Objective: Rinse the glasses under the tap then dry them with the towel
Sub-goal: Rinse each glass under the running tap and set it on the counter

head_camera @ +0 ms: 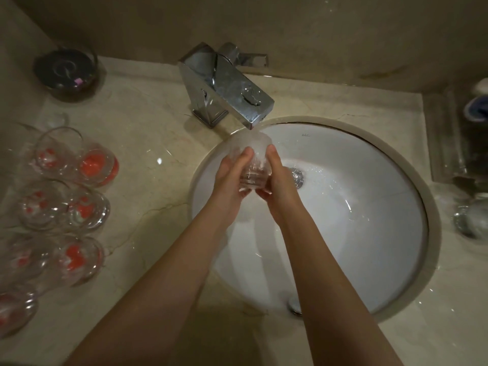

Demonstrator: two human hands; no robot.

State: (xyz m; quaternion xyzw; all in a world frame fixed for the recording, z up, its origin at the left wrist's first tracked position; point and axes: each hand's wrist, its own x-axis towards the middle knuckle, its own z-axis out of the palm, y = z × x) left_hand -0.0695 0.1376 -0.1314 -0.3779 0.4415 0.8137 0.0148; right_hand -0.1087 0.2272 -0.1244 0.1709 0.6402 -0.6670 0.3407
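We hold one glass (254,165) between both hands over the sink (396,180), its mouth tipped up and away from us toward the tap (232,93), so water runs straight in. The left hand (229,178) and right hand (277,186) curl their fingers around its sides (neither is nearer). More glasses (66,186) wait on the bench (153,154) to our left.

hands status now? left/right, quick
Left hand: closed on the glass, held under the tap stream.
Right hand: closed on the same glass from the other side.
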